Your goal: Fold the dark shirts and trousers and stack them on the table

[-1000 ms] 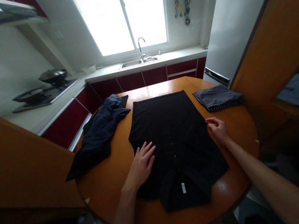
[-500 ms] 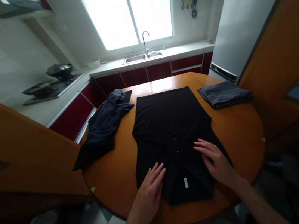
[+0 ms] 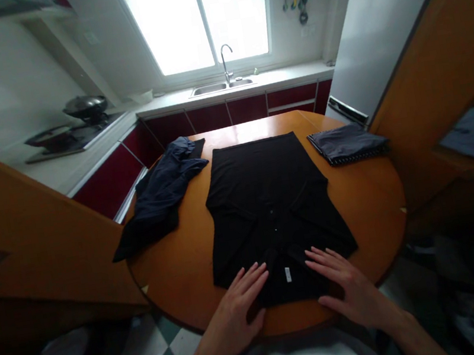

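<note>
A black button-neck shirt [image 3: 259, 180] lies spread on the round wooden table [image 3: 371, 204], its collar towards me and its hem at the far side. Both sleeves are laid along its sides. A small white label [image 3: 288, 275] shows inside the collar. My left hand [image 3: 239, 303] rests with fingers stretched out on the left side of the collar. On the collar's right side lies my right hand [image 3: 348, 286], flat with fingers apart. Parts of the collar are hidden under the fingers.
A crumpled heap of dark blue and black clothes [image 3: 162, 189] lies at the table's left, partly over the edge. Folded grey and dark clothes [image 3: 348, 143] sit at the far right. Beyond stand a counter with a sink [image 3: 210, 89], a stove with pans [image 3: 85, 107] and a fridge [image 3: 371, 30].
My right hand has moved down and towards the collar, my left hand slightly down. The collar end is now flatter and pressed under both hands. The view has shifted a little.
</note>
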The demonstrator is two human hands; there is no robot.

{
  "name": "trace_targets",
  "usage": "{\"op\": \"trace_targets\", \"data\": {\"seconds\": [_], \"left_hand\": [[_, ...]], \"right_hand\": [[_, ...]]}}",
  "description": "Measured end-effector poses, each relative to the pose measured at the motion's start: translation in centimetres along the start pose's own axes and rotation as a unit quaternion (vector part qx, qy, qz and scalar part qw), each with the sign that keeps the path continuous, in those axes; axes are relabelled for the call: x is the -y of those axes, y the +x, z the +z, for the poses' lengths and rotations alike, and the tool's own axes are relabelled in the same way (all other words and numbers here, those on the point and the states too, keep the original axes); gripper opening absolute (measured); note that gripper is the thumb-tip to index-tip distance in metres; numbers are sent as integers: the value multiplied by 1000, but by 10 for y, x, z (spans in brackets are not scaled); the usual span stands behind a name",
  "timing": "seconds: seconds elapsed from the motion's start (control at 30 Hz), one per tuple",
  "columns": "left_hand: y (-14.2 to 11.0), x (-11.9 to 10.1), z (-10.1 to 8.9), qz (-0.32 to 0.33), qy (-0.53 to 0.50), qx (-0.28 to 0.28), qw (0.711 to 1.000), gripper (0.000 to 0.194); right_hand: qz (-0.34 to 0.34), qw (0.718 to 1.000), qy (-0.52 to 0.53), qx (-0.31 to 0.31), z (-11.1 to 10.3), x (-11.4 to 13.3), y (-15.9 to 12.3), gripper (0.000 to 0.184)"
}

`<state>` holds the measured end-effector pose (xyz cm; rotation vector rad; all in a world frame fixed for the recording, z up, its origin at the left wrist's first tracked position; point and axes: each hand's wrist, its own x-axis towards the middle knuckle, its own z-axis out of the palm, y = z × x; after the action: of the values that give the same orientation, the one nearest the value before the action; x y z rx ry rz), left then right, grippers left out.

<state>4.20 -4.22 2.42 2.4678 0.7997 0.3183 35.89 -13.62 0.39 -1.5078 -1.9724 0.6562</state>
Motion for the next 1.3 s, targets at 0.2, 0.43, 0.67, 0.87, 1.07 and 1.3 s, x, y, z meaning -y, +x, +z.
{"op": "trace_targets", "data": {"seconds": [0.2,0.43,0.67,0.87,1.07,1.3], "left_hand": [[0,5,6,2,-6,-26,1000,83],[3,11,9,-15,-19,-48,999,70],[12,14,3,-68,-68,-97,991,36],[30,19,2,-132,-95,-128,978,26],[51,24,5,-172,-83,-185,964,31],[63,25,2,-186,-13,-170,968,33]], "right_hand": [[0,1000,-4,3,1,-5,0,74],[-11,1000,-2,-26,7,-15,3,54],[57,991,67,-103,5,-15,14,28],[149,976,104,-118,5,-14,34,29],[169,966,105,-164,4,-16,54,35],[185,964,6,-190,11,-19,64,38]]}}
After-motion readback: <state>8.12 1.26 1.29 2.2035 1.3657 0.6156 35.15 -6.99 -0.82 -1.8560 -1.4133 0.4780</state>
